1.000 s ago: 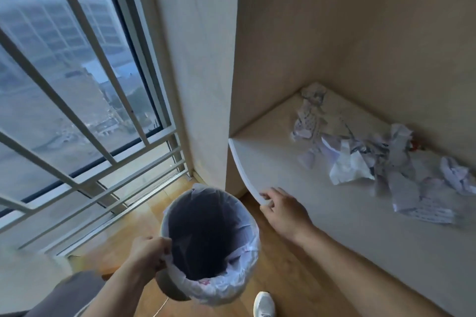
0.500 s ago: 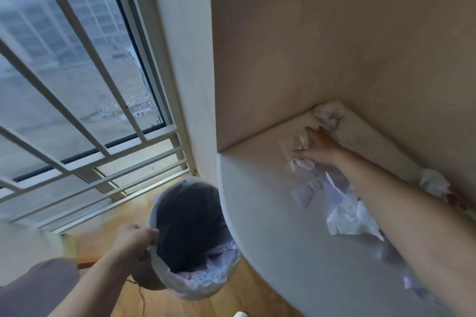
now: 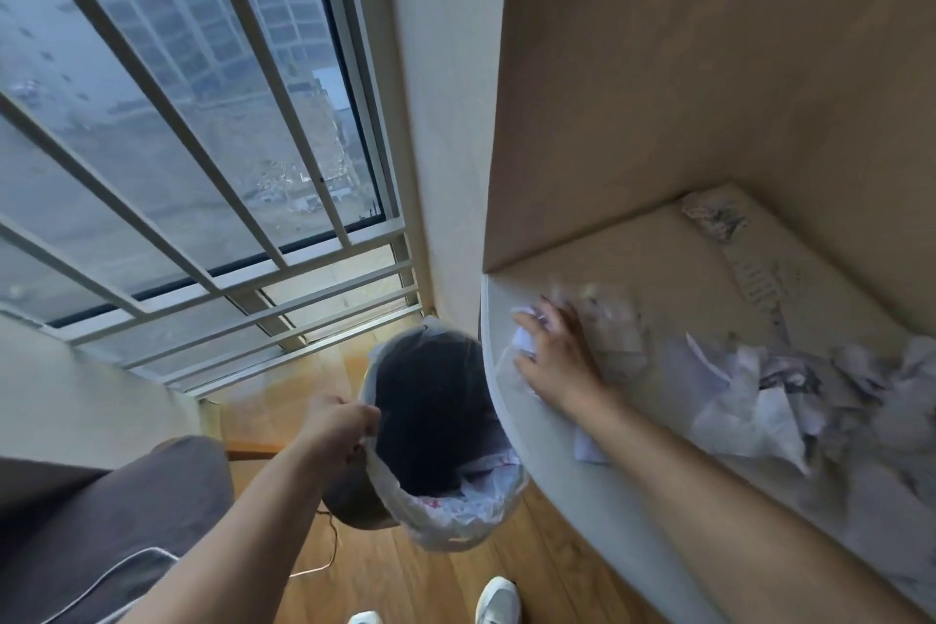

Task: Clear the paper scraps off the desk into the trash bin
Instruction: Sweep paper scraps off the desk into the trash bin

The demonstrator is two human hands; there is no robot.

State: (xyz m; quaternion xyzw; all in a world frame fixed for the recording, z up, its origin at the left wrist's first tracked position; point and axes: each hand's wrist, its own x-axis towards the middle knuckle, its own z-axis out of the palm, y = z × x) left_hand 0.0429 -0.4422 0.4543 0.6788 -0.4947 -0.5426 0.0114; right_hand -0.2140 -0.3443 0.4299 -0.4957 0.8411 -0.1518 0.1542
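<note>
My left hand (image 3: 337, 426) grips the rim of the trash bin (image 3: 440, 512), a dark bin with a white plastic liner, held up against the desk's rounded edge (image 3: 499, 400). My right hand (image 3: 557, 352) lies flat on the desk near that edge, fingers spread over crumpled white paper scraps (image 3: 524, 342) that it pushes toward the bin. A larger pile of crumpled scraps (image 3: 770, 395) lies further right on the desk. One scrap (image 3: 714, 215) sits in the far corner, and a small piece (image 3: 590, 446) shows under my forearm.
Wooden wall panels (image 3: 709, 66) enclose the desk at the back and left. A barred window (image 3: 177, 142) fills the left. Wooden floor (image 3: 385, 573) lies below, with a thin cable (image 3: 324, 568) and my white shoes (image 3: 499, 600).
My right hand has swept from the desk's far part back toward the edge, dragging scraps with it. The bin in my left hand has come closer under the desk edge.
</note>
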